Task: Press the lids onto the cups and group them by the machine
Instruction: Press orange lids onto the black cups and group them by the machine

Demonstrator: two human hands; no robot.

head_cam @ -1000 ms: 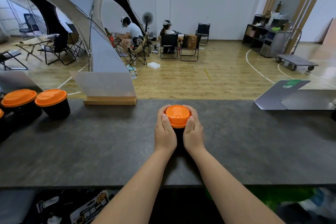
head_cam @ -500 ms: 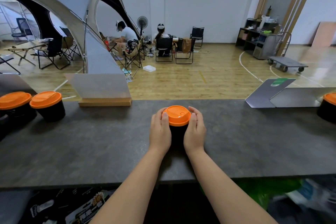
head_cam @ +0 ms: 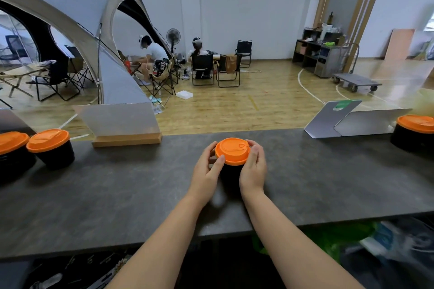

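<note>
Your left hand and right hand gripped the cup, fingers curled at its orange lid. You needed even rim pressure, mid-worktop.

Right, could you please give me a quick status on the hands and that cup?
Left hand and right hand both gripping black cup, orange lid on top. Lidded cups grouped far left. Counter path between unobstructed.
</note>
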